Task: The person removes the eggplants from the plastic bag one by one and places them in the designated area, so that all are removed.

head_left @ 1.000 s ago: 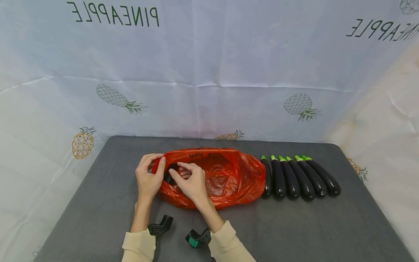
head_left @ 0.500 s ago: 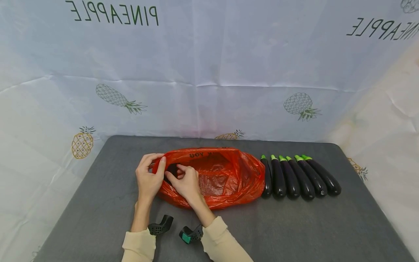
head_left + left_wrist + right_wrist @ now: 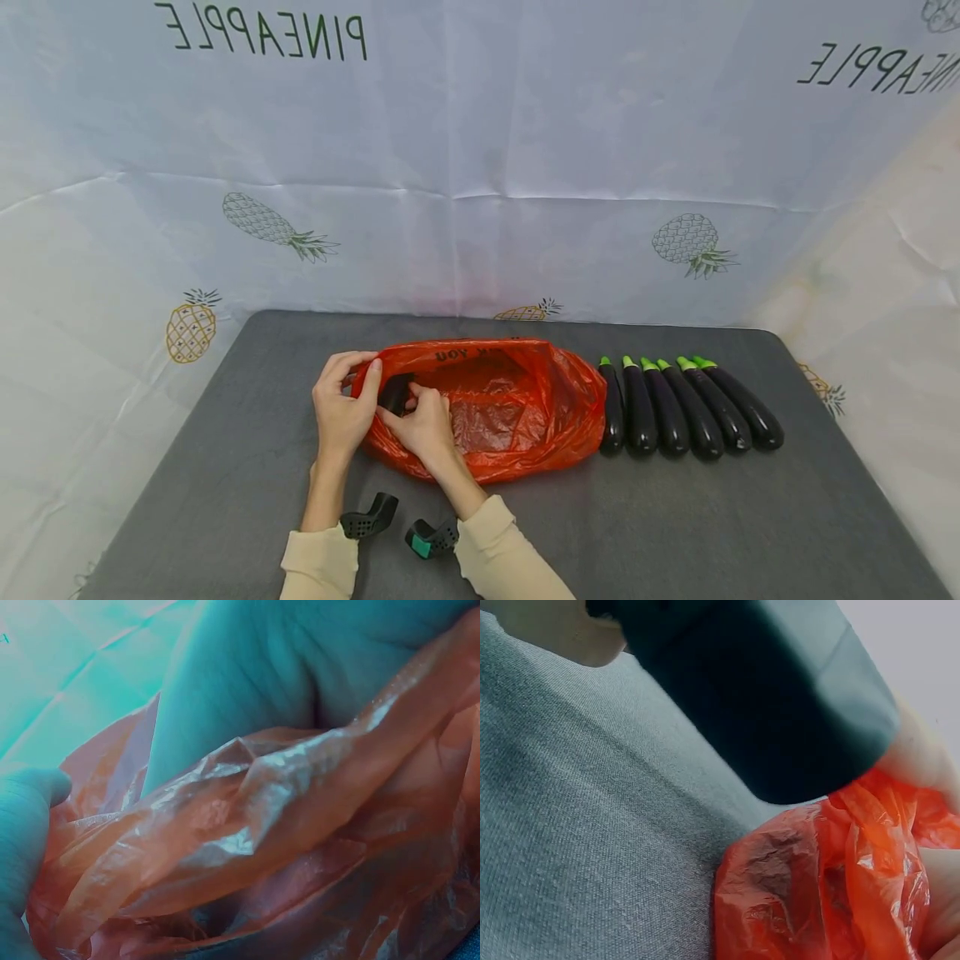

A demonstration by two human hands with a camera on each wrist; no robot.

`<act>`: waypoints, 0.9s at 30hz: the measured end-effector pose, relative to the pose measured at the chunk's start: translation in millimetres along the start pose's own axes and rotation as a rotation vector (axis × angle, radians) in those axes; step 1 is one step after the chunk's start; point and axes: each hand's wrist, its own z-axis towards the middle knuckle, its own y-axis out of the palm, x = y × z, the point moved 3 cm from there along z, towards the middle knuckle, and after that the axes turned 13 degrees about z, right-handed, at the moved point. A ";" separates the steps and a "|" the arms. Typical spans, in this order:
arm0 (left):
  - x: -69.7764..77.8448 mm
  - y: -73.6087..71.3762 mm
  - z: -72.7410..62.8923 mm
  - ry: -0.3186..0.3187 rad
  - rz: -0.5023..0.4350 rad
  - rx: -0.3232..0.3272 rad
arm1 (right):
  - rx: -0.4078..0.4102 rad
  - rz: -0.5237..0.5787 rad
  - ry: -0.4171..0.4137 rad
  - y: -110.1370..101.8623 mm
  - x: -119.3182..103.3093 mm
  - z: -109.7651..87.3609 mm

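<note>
An orange-red plastic bag [image 3: 498,417] lies with its mouth facing up, dark lettering along the far rim. My left hand [image 3: 345,408] pinches its left rim, thumb on the inside and fingers behind. Bag film, crumpled and thin, fills much of the left wrist view. Inside the left end of the bag lies a dark eggplant [image 3: 394,394], mostly hidden. My right hand [image 3: 426,425] reaches in over the near rim; its thumb and curled fingers are on either side of the eggplant's visible part. In the right wrist view the bag [image 3: 780,892] sits at lower right.
Several eggplants [image 3: 675,410] with green stem ends lie side by side right of the bag, the nearest against it. Both wrists wear black camera mounts [image 3: 369,517]. A grey-covered table [image 3: 660,533] meets a white pineapple-print cloth [image 3: 480,150] at the back.
My right hand has moved left inside the bag, and its thumb and fingers have come around the eggplant. The left hand has kept its hold on the rim.
</note>
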 end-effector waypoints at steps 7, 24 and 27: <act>-13.6 3.4 -0.2 0.007 -0.006 -0.009 | 0.011 0.055 0.070 -4.7 2.9 1.2; -19.2 3.5 0.4 0.021 0.005 -0.006 | -0.021 0.081 0.125 -47.4 3.6 3.3; -19.4 3.6 0.4 0.019 0.004 -0.004 | -0.026 0.017 0.064 -50.4 3.1 1.7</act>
